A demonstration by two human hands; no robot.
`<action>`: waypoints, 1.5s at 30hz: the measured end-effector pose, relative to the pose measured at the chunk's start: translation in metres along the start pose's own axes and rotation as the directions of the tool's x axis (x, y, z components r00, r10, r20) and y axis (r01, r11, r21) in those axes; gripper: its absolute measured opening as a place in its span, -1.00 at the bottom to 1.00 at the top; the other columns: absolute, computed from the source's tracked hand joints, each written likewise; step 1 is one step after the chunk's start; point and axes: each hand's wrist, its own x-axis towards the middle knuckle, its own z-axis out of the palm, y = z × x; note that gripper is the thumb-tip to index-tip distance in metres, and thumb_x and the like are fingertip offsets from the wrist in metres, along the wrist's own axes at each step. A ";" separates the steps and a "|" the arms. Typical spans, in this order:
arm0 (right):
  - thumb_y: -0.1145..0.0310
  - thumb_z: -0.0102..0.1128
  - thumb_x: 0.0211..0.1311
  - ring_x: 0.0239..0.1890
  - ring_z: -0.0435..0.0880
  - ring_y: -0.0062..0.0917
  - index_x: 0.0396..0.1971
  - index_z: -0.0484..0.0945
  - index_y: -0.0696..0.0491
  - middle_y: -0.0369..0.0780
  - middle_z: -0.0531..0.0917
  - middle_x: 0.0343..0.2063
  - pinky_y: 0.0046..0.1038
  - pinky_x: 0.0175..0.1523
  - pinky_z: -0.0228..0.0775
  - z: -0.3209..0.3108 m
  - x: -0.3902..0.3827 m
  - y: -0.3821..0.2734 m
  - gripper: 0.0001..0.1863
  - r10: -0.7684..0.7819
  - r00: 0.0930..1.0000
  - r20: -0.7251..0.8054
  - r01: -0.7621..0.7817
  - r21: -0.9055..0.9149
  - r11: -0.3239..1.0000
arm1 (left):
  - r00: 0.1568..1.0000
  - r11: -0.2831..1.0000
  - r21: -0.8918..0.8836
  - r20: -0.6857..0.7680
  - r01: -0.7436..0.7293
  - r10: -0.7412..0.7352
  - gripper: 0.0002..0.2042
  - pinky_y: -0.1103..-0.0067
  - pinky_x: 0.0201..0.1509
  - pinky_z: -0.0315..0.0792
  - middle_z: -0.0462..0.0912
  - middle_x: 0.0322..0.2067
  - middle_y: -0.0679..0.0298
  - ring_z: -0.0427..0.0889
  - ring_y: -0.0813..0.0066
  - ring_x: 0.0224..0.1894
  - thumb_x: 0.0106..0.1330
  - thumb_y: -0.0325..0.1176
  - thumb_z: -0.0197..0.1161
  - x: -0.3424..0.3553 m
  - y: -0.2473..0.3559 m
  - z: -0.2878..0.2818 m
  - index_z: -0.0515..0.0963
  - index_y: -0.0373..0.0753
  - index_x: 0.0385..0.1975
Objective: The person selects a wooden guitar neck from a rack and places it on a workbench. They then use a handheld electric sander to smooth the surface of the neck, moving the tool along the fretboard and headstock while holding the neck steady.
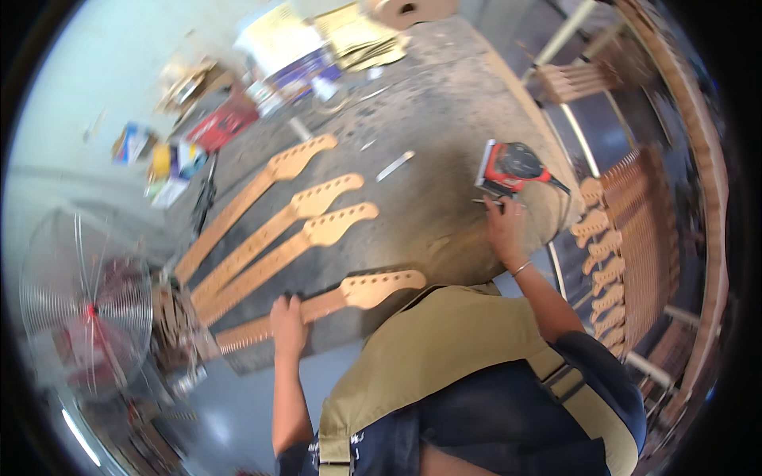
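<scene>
A wooden guitar neck point(381, 289) lies along the near edge of the workbench, its headstock pointing right. My left hand point(288, 319) is closed around its shaft, left of the headstock. Over at the right of the bench, a red and black electric sander point(517, 165) rests on its side, its flat pale pad facing left. My right hand point(506, 230) is at the sander's near end, with fingers bent against its metal edge; exactly what they pinch is too small to make out. Beyond the left hand lie three more guitar necks point(321, 198), roughly side by side.
A wire-caged fan point(91, 309) stands at the left. Boxes point(226, 119) and yellow sandpaper sheets point(361, 38) line the far side of the workbench point(444, 103). A narrow white strip point(394, 166) lies mid-bench. Many guitar necks point(607, 274) are racked at the right.
</scene>
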 end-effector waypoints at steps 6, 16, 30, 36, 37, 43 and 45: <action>0.39 0.24 0.38 -0.23 0.59 -0.03 -0.11 0.60 0.04 -0.08 0.65 -0.30 0.01 -0.14 0.39 -0.018 0.026 -0.022 -0.85 -0.168 0.981 0.098 0.142 0.234 0.962 | 0.982 0.967 -0.249 -0.164 0.048 -0.091 -0.61 0.11 0.02 0.32 0.42 -0.13 -0.01 0.41 -0.13 -0.05 -0.01 -0.45 0.35 0.001 0.029 0.026 0.50 -0.18 -0.11; 0.45 0.12 0.34 -0.30 0.73 -0.19 0.17 0.59 -0.03 -0.15 0.70 -0.17 -0.23 -0.26 0.59 -0.004 0.011 -0.188 -0.59 -0.885 0.404 0.232 0.487 0.764 0.423 | 0.660 0.802 -0.291 -0.458 0.521 -0.595 -0.59 0.26 -0.08 0.34 0.70 -0.58 0.19 0.67 0.16 -0.39 0.35 -0.23 0.19 0.052 0.076 0.077 0.63 -0.26 -0.75; 0.55 0.15 0.27 -0.28 0.72 -0.02 0.13 0.50 0.01 -0.04 0.64 -0.20 -0.07 -0.24 0.56 0.004 0.030 -0.231 -0.59 -0.966 0.115 0.230 0.637 0.729 0.250 | 0.574 0.655 -0.250 -0.328 0.713 -0.750 -0.57 0.33 0.03 0.39 0.75 -0.55 0.09 0.69 0.18 -0.39 0.32 -0.15 0.11 0.058 0.082 0.070 0.72 -0.28 -0.67; 0.58 0.21 0.22 -0.26 0.71 0.01 0.18 0.50 0.02 -0.04 0.64 -0.19 -0.07 -0.22 0.56 -0.002 0.024 -0.229 -0.51 -0.943 0.055 0.327 0.679 0.680 0.276 | 0.519 0.658 -0.326 -0.422 0.679 -0.744 -0.60 0.33 -0.06 0.38 0.65 -0.64 0.07 0.58 0.11 -0.49 0.27 -0.17 0.13 0.054 0.078 0.086 0.66 -0.28 -0.73; 0.57 0.22 0.22 -0.26 0.71 0.01 0.18 0.50 0.02 -0.04 0.64 -0.20 -0.07 -0.22 0.56 -0.002 0.025 -0.230 -0.51 -0.936 0.050 0.348 0.704 0.652 0.280 | 0.516 0.638 -0.328 -0.389 0.697 -0.763 -0.59 0.33 -0.05 0.38 0.67 -0.63 0.09 0.58 0.12 -0.48 0.27 -0.16 0.13 0.053 0.078 0.083 0.67 -0.28 -0.72; 0.57 0.20 0.28 -0.24 0.72 0.04 0.11 0.51 0.04 0.00 0.67 -0.22 -0.07 -0.23 0.56 -0.005 0.023 -0.226 -0.61 -0.948 0.109 0.298 0.680 0.673 0.290 | 0.531 0.584 -0.346 -0.244 0.734 -0.812 -0.57 0.36 0.03 0.38 0.73 -0.52 0.12 0.57 0.18 -0.37 0.33 -0.12 0.09 0.057 0.083 0.074 0.70 -0.27 -0.66; 0.59 0.17 0.29 -0.24 0.71 0.06 0.06 0.52 0.05 0.01 0.67 -0.21 -0.05 -0.25 0.54 -0.014 0.023 -0.244 -0.66 -0.955 0.086 0.283 0.662 0.701 0.267 | 0.559 0.593 -0.338 -0.201 0.731 -0.804 -0.56 0.36 0.05 0.38 0.73 -0.51 0.12 0.57 0.19 -0.35 0.35 -0.12 0.08 0.054 0.086 0.073 0.71 -0.27 -0.65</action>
